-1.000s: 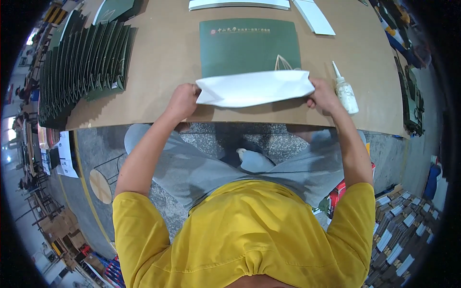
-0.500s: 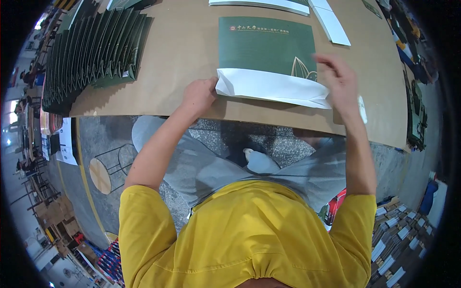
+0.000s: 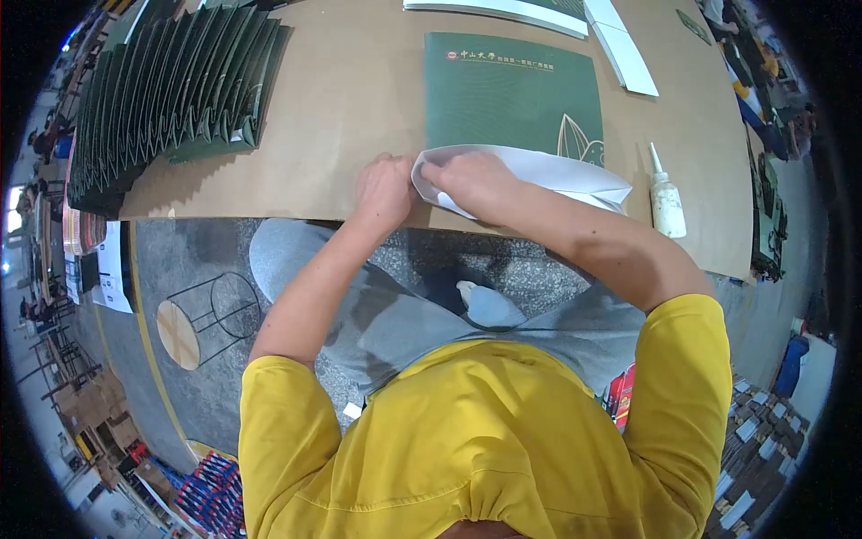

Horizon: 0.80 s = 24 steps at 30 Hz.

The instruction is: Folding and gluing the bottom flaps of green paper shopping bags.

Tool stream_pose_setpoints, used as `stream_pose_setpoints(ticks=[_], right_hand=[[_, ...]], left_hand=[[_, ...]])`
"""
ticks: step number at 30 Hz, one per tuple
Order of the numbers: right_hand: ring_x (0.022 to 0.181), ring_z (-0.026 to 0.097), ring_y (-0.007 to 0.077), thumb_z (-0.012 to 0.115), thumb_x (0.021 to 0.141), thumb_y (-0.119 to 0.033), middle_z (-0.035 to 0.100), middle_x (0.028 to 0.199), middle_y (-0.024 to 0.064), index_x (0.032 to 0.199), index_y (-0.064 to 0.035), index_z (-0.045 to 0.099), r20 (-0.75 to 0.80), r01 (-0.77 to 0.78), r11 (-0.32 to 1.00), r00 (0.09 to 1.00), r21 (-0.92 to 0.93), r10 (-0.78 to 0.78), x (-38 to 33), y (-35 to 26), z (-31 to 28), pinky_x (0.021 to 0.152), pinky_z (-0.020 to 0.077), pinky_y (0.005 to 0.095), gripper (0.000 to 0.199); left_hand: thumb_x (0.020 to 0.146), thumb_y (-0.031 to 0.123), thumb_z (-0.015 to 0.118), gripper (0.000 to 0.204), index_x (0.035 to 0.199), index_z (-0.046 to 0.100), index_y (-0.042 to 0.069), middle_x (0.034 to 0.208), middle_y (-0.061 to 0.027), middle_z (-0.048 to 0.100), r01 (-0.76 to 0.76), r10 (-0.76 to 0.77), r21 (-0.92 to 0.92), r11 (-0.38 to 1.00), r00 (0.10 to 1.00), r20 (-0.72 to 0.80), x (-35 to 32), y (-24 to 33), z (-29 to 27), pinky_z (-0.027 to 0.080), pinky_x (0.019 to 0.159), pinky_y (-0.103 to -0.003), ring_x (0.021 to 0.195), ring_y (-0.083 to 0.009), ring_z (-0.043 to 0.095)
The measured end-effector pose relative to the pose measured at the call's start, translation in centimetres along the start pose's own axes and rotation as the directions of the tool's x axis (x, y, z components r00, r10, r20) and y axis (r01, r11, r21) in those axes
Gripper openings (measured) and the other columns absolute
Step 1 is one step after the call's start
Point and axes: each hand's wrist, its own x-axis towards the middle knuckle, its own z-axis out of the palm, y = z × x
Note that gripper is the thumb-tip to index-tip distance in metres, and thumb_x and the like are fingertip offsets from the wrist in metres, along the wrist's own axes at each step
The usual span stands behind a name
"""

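Note:
A white folded paper flap (image 3: 561,175) lies along the near edge of a dark green folder (image 3: 512,94) on the brown table (image 3: 359,99). My right hand (image 3: 471,180) presses flat on the left end of the flap. My left hand (image 3: 384,189) rests just beside it, fingers curled at the flap's left corner, touching the table. Both forearms come up from my yellow sleeves.
A fanned row of dark green folders (image 3: 171,90) lies at the left of the table. A white glue bottle (image 3: 666,193) stands right of the flap. More flat sheets (image 3: 620,49) lie at the far edge. A round wire stool (image 3: 202,319) sits on the floor.
The flap was held at both ends; my right hand has slid from its right end across to the left end, next to my left hand.

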Motion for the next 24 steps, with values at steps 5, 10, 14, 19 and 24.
stream_pose_setpoints(ticks=[5,10,14,19,24], right_hand=[[0.066,0.065,0.0297,0.053,0.080,-0.011,0.064,0.074,0.0143,0.096,-0.0018,0.053,0.051,-0.023,0.992,0.998,-0.123,0.030,1.0,-0.2,1.1,0.054,0.0519,0.0413,0.018],[0.068,0.064,0.0301,0.052,0.081,-0.012,0.062,0.079,0.0142,0.097,-0.0018,0.052,0.063,-0.049,0.989,0.996,-0.139,0.058,0.4,-0.1,1.3,0.055,0.0521,0.0415,0.019],[0.081,0.061,0.0303,0.055,0.078,-0.012,0.056,0.098,0.0182,0.103,-0.0021,0.054,0.085,0.043,0.993,0.996,-0.108,-0.034,-2.0,-0.5,0.9,0.061,0.0526,0.0406,0.027],[0.092,0.057,0.0282,0.060,0.074,-0.013,0.057,0.097,0.0110,0.085,-0.0036,0.067,0.192,0.183,0.937,0.973,-0.296,-0.129,-2.9,-0.9,1.8,0.072,0.0528,0.0392,0.016],[0.090,0.058,0.0272,0.059,0.074,-0.013,0.058,0.092,0.0113,0.089,-0.0068,0.066,0.090,0.084,0.985,0.993,-0.153,-0.071,-5.5,-1.1,0.9,0.077,0.0497,0.0403,0.017]], left_hand=[[0.084,0.013,0.051,0.022,0.098,0.063,0.000,0.083,-0.0207,0.064,0.292,-0.208,-0.601,0.744,0.956,0.207,0.4,-1.1,-3.0,0.049,0.069,-0.039,0.077,-0.0322,0.062],[0.090,0.016,0.047,0.028,0.106,0.060,-0.002,0.090,-0.0240,0.062,0.075,-0.092,-0.539,0.839,0.996,-0.006,-0.1,2.1,-2.9,0.047,0.076,-0.043,0.085,-0.0401,0.059],[0.089,0.015,0.047,0.026,0.101,0.059,-0.005,0.092,-0.0271,0.061,0.069,-0.100,-0.414,0.908,0.994,-0.054,-0.6,3.3,-2.9,0.047,0.076,-0.046,0.087,-0.0415,0.059],[0.089,0.015,0.046,0.024,0.099,0.058,-0.003,0.090,-0.0268,0.061,0.057,-0.057,-0.233,0.971,0.998,0.005,0.3,5.3,-2.0,0.047,0.073,-0.050,0.081,-0.0420,0.060],[0.089,0.018,0.046,0.023,0.096,0.057,-0.001,0.086,-0.0263,0.062,0.130,-0.126,-0.086,0.988,0.991,0.056,0.8,6.0,-1.7,0.047,0.070,-0.051,0.076,-0.0422,0.060]])
